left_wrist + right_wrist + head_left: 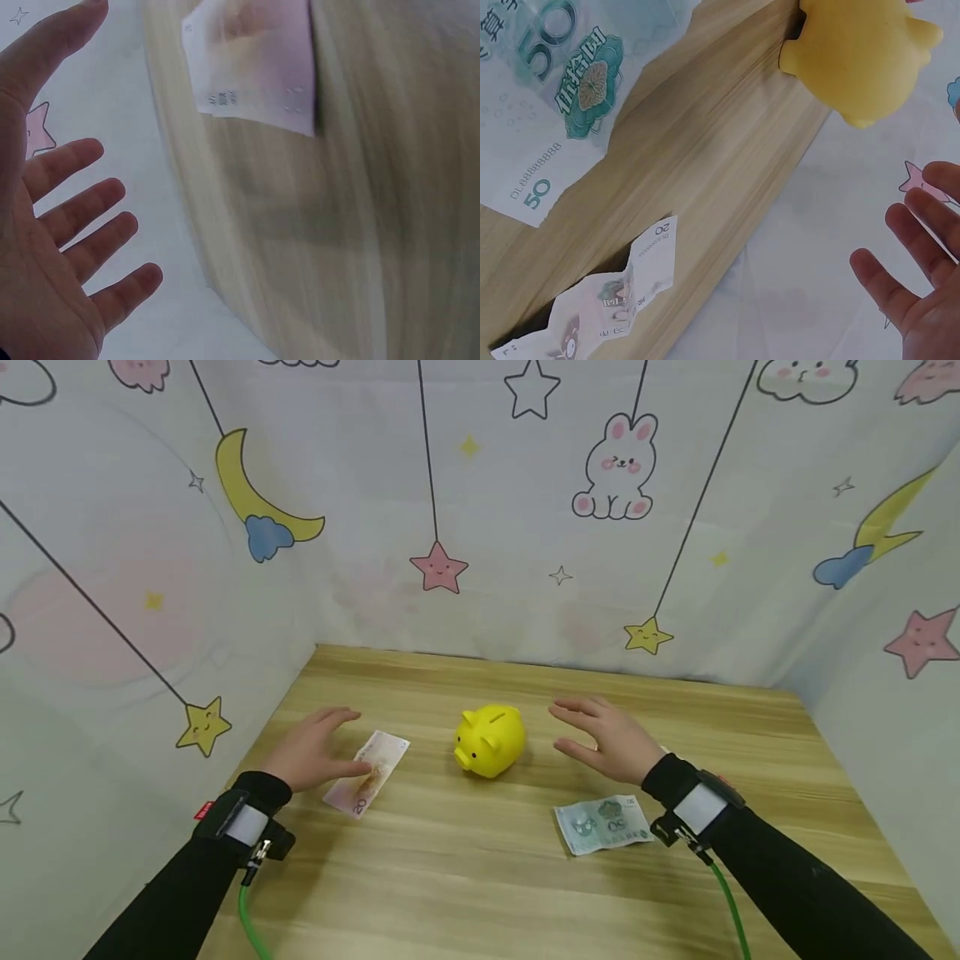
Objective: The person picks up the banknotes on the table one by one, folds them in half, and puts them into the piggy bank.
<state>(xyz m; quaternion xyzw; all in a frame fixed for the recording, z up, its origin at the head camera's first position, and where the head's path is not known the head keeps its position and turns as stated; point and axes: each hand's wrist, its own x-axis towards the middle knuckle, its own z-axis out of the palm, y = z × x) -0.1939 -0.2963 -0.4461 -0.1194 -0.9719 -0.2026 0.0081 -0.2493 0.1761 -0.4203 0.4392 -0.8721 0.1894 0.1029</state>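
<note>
The left hand [309,753] and right hand [611,742], fingers spread, hold nothing; the piggy bank [491,745] stands between, probably for easy reach.

head: above, forward-down, wide | 2 wrist views: close, table [442,877] tilted | head/right wrist share piggy bank [491,743]

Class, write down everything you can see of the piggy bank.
The piggy bank is yellow and rounded, with a smooth surface that looks like plastic or vinyl. It has ears, small dark eyes, a snout and a slot on its back. It stands upright on the table, between the left hand and right hand, snout turned toward the person's near left. Neither hand touches it. Whether anything is inside cannot be seen.
</note>
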